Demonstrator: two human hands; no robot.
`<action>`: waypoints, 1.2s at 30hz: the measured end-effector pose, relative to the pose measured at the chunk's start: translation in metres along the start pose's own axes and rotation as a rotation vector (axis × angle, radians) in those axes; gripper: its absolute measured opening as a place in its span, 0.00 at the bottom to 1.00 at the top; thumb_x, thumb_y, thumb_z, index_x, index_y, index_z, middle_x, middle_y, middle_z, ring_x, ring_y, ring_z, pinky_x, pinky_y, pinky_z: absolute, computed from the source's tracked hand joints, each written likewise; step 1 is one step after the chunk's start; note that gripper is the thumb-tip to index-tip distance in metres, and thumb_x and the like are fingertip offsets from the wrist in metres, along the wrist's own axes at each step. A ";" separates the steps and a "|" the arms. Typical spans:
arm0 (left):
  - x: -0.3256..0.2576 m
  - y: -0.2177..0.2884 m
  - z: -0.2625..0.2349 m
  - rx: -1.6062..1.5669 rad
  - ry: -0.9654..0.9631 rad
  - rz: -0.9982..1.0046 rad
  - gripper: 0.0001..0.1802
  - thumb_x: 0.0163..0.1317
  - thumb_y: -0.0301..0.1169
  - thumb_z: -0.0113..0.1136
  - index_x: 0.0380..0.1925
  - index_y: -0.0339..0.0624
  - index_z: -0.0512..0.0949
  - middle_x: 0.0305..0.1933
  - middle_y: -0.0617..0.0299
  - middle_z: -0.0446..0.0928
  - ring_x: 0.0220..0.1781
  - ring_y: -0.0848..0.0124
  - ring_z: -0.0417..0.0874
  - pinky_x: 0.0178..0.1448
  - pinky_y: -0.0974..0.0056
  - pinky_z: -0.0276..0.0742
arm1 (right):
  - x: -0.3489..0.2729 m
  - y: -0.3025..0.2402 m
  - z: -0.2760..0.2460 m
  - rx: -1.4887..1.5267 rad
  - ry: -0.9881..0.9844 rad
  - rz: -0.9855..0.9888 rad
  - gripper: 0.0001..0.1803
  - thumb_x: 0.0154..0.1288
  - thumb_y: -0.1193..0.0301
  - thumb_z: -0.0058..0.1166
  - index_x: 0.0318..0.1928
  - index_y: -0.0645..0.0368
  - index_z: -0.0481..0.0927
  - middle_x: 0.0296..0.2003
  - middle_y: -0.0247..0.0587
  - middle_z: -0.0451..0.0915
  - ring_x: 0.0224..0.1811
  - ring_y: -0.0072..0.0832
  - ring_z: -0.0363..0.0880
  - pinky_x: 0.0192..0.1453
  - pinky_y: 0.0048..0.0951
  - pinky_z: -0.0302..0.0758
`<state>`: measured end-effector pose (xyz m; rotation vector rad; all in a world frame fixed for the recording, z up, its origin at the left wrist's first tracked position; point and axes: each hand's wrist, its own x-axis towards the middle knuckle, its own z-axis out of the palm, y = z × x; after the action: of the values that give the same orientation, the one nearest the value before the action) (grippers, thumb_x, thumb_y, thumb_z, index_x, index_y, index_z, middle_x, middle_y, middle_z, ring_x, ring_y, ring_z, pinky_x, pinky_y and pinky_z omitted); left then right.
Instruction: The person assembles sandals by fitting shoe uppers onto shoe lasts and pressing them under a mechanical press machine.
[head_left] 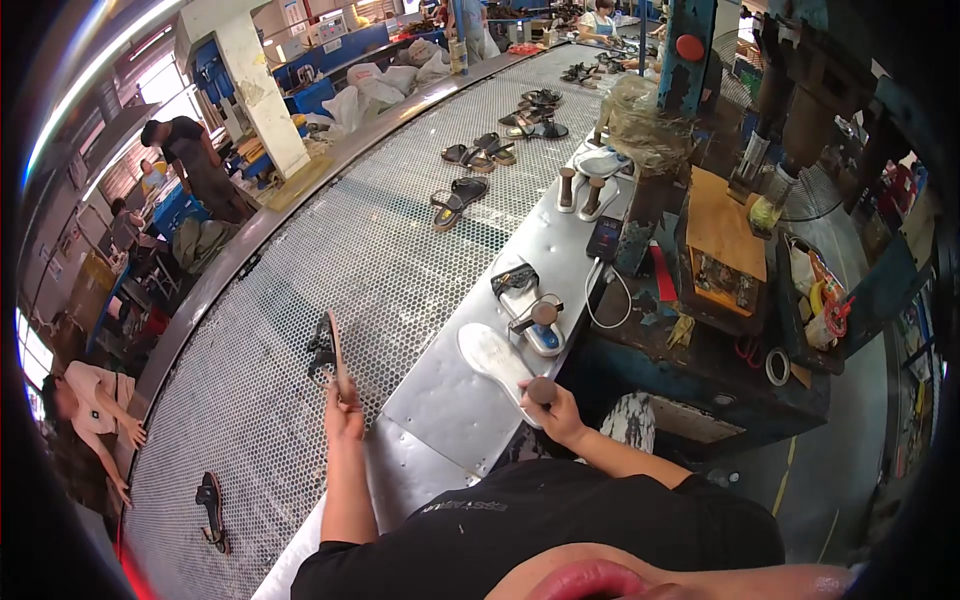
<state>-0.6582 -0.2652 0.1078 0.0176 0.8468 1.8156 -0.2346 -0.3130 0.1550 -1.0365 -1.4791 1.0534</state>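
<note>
Both hands closed: left (345, 408) grips sandal (334, 352), right (556, 412) seemingly knob (541, 390).

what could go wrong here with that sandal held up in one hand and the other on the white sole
The left hand pinches the sandal upright by its lower end only, over the mesh belt; a loose grip might let it tip and drop there. The right hand holds a round-knobbed tool at the white sole, whose near end juts past the metal plate edge, so pressure could slide it off.
</note>
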 end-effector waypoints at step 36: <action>-0.186 -0.285 0.176 1.494 -1.889 -0.250 0.34 0.59 0.39 0.65 0.62 0.40 0.67 0.47 0.49 0.78 0.47 0.61 0.81 0.52 0.61 0.76 | 0.056 -0.043 -0.298 -1.091 1.142 -0.144 0.29 0.57 0.58 0.62 0.52 0.66 0.70 0.44 0.58 0.78 0.48 0.52 0.78 0.49 0.42 0.74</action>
<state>-0.2776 -0.2779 0.1511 2.0064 0.4159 0.0142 0.0488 -0.2386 0.2448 -1.7799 -1.0071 -0.6006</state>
